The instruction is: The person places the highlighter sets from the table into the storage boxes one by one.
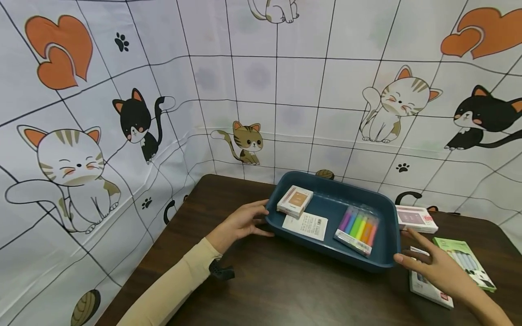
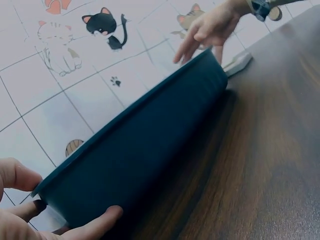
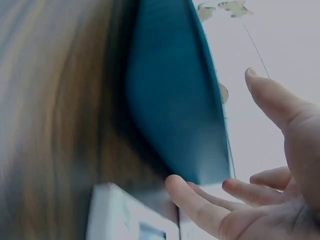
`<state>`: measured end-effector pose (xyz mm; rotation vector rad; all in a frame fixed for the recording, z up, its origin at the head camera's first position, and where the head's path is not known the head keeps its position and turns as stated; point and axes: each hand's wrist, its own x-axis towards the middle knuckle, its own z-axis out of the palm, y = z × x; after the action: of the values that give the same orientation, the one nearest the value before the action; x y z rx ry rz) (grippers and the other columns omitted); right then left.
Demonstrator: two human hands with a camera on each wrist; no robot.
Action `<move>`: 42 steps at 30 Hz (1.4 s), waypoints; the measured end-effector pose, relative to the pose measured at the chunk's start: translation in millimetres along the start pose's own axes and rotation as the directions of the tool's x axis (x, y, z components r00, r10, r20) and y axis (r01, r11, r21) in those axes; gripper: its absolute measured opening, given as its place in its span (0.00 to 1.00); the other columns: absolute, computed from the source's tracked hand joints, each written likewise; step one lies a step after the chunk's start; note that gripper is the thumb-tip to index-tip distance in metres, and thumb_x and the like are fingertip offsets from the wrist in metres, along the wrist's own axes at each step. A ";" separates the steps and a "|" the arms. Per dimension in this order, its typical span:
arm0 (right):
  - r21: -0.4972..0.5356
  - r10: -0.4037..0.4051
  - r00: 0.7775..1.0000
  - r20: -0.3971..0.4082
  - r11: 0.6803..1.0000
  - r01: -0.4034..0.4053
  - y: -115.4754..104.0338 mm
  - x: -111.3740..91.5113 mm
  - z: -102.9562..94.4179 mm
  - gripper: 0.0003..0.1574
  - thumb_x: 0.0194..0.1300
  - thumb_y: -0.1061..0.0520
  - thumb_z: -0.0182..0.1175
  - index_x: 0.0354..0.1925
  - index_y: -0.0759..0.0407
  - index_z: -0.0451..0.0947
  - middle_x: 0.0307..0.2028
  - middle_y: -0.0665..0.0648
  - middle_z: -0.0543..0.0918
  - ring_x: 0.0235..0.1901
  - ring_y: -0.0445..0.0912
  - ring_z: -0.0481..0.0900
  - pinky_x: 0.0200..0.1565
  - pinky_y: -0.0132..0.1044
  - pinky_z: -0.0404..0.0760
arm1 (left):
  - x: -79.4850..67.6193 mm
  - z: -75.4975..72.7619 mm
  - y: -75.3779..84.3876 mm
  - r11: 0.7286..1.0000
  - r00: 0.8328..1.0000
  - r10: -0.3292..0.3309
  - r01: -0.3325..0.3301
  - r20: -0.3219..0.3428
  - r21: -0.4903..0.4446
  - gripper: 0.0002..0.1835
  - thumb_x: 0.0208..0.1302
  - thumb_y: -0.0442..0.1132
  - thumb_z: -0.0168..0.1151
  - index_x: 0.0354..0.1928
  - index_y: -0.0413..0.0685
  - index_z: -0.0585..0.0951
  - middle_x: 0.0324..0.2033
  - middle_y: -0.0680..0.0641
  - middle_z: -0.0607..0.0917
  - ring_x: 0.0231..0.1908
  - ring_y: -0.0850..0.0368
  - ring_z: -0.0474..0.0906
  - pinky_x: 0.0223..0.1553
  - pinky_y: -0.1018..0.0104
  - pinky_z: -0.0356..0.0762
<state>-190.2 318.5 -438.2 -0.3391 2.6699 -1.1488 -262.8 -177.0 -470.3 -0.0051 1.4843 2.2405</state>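
Flanking the blue tray [image 1: 336,203] at its two ends, I have it between my hands, its long axis running from between 9 and 10 o'clock to between 3 and 4. From my left hand [image 1: 244,222] it lies at 3 o'clock; from my right hand [image 1: 440,268] it lies near 10 o'clock. The left is the nearer, its spread fingers touching the rim and end wall. The right is wide, thumb and fingers apart, holding nothing; whether it touches the tray I can't tell. That relation, an end for each hand, looks to me like what any shift of the tray turns on.

Inside the tray are a small box [image 1: 294,201] toward 10 o'clock, a white slip [image 1: 306,225] just below it, and coloured pens [image 1: 358,230] toward 4.

The worktop [image 1: 253,294] is dark, wood-grained and slightly glossy. Around my right hand lie a pink box [image 1: 416,218] at 11 o'clock, a green box [image 1: 466,262] at 2, and a grey box [image 1: 430,290] at 7. A cat-print cloth [image 1: 302,81] hangs behind, at 12.
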 end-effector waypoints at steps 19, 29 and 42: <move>-0.255 0.034 0.994 -0.104 0.965 -0.060 45.7 -28.1 -58.2 0.54 0.75 0.42 0.59 0.78 0.73 0.45 0.66 0.86 0.59 0.58 0.81 0.67 0.38 0.63 0.81 | 4.2 3.9 2.4 0.999 0.999 -0.018 0.019 0.028 -0.049 0.32 0.74 0.27 0.51 0.78 0.49 0.64 0.74 0.36 0.59 0.67 0.29 0.59 0.48 0.29 0.75; -0.319 0.047 0.991 -0.123 0.944 -0.085 61.2 -24.3 -78.5 0.57 0.75 0.40 0.58 0.78 0.74 0.42 0.60 0.91 0.62 0.55 0.86 0.65 0.36 0.67 0.78 | 0.8 1.0 1.1 0.999 1.000 -0.011 0.012 0.025 -0.040 0.32 0.76 0.28 0.49 0.79 0.49 0.61 0.74 0.36 0.57 0.69 0.30 0.58 0.49 0.29 0.75; -0.329 0.095 0.978 -0.186 0.932 -0.153 98.1 -19.5 -90.5 0.60 0.75 0.38 0.57 0.75 0.79 0.40 0.67 0.89 0.49 0.58 0.87 0.53 0.46 0.79 0.62 | -1.3 1.2 2.6 0.999 1.000 -0.007 0.007 0.001 -0.050 0.32 0.75 0.27 0.51 0.78 0.48 0.63 0.73 0.35 0.58 0.68 0.30 0.59 0.50 0.27 0.73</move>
<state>-209.7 451.7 -447.2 -0.1271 2.9903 -0.7009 -262.3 -177.2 -467.2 -0.0246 1.4249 2.2709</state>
